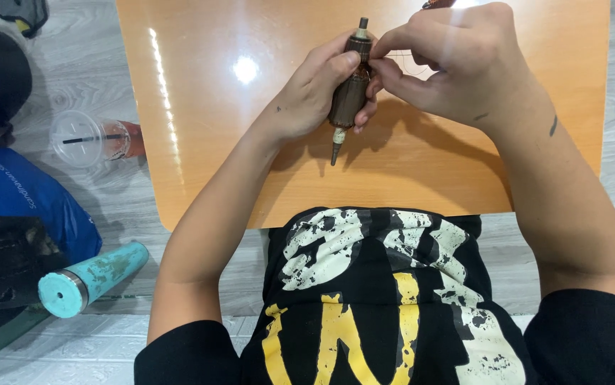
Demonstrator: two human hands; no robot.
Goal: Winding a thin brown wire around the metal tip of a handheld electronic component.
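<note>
Hands grip motor armature (350, 93) over table (200, 142): left hand (307, 96) wraps it, right hand (450, 60) pinches wire; lidded plastic cup (86, 137) holds straw.

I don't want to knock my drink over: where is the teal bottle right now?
In the head view, the teal bottle lies on its side on the grey floor at lower left, beside the blue bag, below the plastic cup, left of the orange table.

I see my left hand (314, 93) gripping a brown motor armature (350, 93) upright over the orange table (200, 128) at top centre, my right hand (450, 64) pinching thin wire (barely visible) beside its upper end.
</note>
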